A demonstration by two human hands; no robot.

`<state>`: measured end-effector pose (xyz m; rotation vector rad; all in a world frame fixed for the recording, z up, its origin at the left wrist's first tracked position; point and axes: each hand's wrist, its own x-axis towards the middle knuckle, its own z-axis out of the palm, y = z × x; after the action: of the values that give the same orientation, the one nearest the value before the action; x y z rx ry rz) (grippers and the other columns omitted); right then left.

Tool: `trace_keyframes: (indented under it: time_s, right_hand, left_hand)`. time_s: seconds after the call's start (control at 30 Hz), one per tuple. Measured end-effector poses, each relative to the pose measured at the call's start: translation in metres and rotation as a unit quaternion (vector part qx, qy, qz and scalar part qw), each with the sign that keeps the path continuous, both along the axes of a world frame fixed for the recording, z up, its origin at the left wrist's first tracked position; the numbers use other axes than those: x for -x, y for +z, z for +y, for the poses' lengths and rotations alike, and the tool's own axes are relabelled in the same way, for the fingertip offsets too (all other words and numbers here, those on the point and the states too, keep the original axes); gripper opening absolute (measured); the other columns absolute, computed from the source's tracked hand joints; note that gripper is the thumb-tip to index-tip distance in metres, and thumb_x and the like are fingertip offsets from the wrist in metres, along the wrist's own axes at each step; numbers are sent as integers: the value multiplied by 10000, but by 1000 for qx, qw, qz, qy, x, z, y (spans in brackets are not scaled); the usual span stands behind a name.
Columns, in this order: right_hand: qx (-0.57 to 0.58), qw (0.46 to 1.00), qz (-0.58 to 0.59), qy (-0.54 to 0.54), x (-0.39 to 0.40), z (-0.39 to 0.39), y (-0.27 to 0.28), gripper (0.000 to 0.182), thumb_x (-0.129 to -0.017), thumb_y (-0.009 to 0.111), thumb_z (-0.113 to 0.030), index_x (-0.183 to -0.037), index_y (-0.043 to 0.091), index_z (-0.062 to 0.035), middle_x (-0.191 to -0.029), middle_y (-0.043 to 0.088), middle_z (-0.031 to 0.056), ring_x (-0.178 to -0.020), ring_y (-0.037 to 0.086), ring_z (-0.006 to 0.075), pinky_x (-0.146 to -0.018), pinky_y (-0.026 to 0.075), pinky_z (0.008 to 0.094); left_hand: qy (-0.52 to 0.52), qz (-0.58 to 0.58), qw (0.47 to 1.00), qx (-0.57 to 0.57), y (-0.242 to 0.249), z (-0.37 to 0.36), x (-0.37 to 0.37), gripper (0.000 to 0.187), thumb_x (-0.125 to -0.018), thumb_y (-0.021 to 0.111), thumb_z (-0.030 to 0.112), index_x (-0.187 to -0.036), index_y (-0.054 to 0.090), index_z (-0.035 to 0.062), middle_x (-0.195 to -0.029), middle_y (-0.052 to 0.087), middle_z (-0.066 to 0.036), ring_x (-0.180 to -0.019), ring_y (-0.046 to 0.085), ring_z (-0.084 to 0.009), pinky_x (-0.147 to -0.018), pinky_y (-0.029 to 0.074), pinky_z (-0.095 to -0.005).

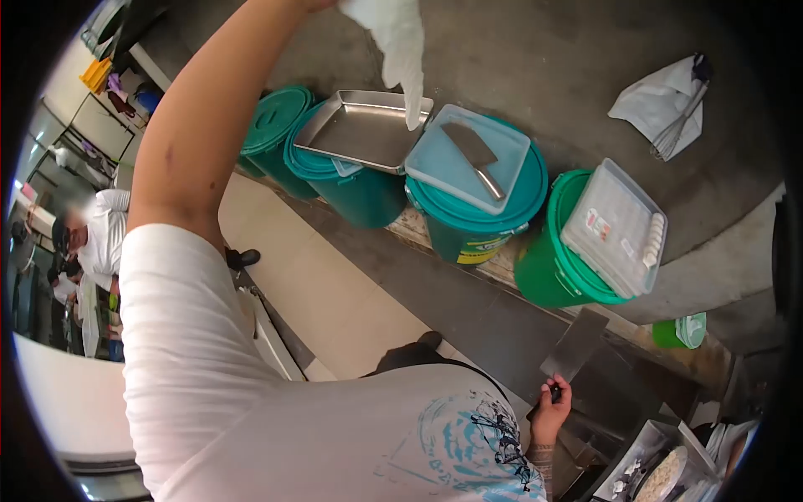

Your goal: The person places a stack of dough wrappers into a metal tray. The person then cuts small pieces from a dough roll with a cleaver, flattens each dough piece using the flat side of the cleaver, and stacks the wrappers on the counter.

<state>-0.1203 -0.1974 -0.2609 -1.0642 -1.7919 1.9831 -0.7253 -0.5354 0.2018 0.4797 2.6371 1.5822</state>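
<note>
My left arm reaches up to the top edge, where only a sliver of my left hand [319,3] shows and its fingers are out of frame. From it hangs a limp white cloth [395,42], its lower tip in front of a shallow steel tray [364,130]. Low on the right, my right hand [549,407] is closed around the dark handle of a cleaver [575,343], its broad blade pointing up and right. Another cleaver [473,146] lies on a translucent lid [431,159] atop a teal bucket [477,222].
A green bucket [539,272] carries a clear plastic container [611,222]. More lidded teal buckets [276,121] stand leftward. A white bag [661,105] lies at upper right. A metal bin [615,468] with pale food is at lower right. Another person [104,230] is at far left.
</note>
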Motion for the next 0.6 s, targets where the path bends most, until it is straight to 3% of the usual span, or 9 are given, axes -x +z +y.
trace_keyframes:
  time_s: [0.03, 0.07, 0.17, 0.2, 0.27, 0.3, 0.33, 0.4, 0.6]
  right_hand:
    - [19, 1000, -6, 3, 3, -3, 4, 337, -1015, 669, 10, -1340, 610, -57, -1140, 649, 15, -708, 542, 51, -588, 465, 221]
    - [15, 1000, -24, 9, 3, -7, 8, 337, -1014, 673, 8, -1339, 610, -58, -1136, 649, 15, -706, 540, 49, -586, 460, 220]
    - [11, 997, -65, 28, -3, -17, 17, 337, -1012, 683, 3, -1335, 610, -59, -1127, 647, 13, -699, 536, 46, -578, 447, 216]
    - [11, 997, -70, 37, -6, -16, 20, 337, -1011, 687, 3, -1333, 610, -58, -1123, 647, 12, -695, 536, 47, -574, 446, 216]
    - [21, 995, -82, 48, -14, -15, 23, 334, -1008, 692, 5, -1326, 611, -57, -1113, 646, 9, -689, 538, 50, -568, 444, 218]
    - [30, 994, -90, 50, -20, -15, 25, 332, -1006, 694, 7, -1322, 613, -56, -1106, 646, 7, -689, 540, 52, -565, 445, 220]
    - [38, 993, -96, 56, -22, -12, 25, 330, -1004, 695, 9, -1317, 614, -55, -1099, 646, 6, -688, 542, 54, -562, 445, 222]
    - [47, 988, -130, 66, -26, -5, 29, 319, -997, 705, 6, -1300, 625, -54, -1069, 650, 5, -716, 557, 53, -576, 446, 215]
    - [-73, 960, -191, 191, -24, 21, -8, 285, -964, 733, -7, -1240, 673, -41, -1006, 679, 21, -823, 644, 123, -723, 533, 283]
  left_hand:
    - [4, -23, 1000, -17, -12, -26, 25, 378, -833, 859, -15, -1158, 715, -147, -1073, 780, -201, -922, 785, -311, -812, 651, -438]
    - [-33, -46, 998, -15, -30, -55, 56, 587, -884, 858, 188, -1356, 648, -90, -1316, 705, -273, -1176, 725, -388, -999, 587, -560]
    - [30, -28, 998, 46, -106, -120, 109, 442, -952, 821, 196, -1295, 679, -45, -1152, 773, -165, -996, 772, -242, -893, 646, -423]
    - [70, -38, 992, 98, -136, -138, 103, 528, -938, 843, 271, -1319, 672, -52, -1157, 775, -162, -991, 766, -253, -901, 635, -420]
    - [85, -20, 912, 400, -224, -217, 136, 920, -784, 854, 672, -1349, 695, -36, -1266, 741, -263, -1101, 754, -357, -924, 602, -470]
    - [120, 82, 879, 454, -306, -274, 149, 978, -762, 862, 669, -1415, 659, -30, -1351, 711, -271, -1260, 693, -401, -1061, 554, -461]
    - [210, 122, 853, 461, -351, -302, 111, 911, -801, 849, 606, -1422, 646, -28, -1375, 688, -286, -1329, 642, -414, -1141, 502, -453]
    - [315, 11, 858, 406, -397, -327, 28, 746, -902, 808, 403, -1478, 588, -17, -1463, 630, -282, -1347, 618, -431, -1144, 495, -465]
    - [296, -267, 786, 472, -611, -377, -244, 729, -983, 718, 463, -1500, 544, -21, -1435, 649, -275, -1346, 619, -430, -1122, 512, -497]
